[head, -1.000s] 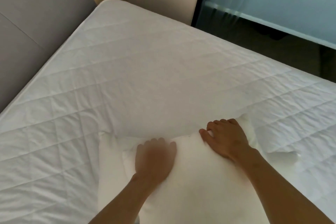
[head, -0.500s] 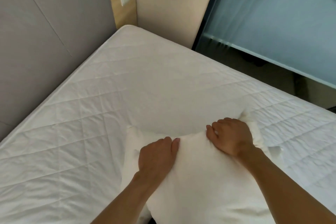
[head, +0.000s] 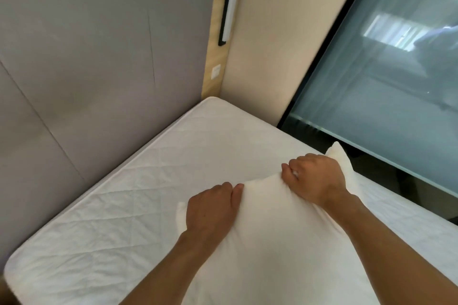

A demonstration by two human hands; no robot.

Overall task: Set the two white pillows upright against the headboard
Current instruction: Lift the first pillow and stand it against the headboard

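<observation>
Your left hand and right hand clench a white pillow's top edge above the quilted mattress, short of the grey headboard.

A beige wall met a pale wood strip carrying a white switch and a tube lamp; frosted glass stood right.

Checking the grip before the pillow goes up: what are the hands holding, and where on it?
Both hands grip the white pillow along its top edge: the left hand toward its left corner, the right hand toward its right corner.
</observation>
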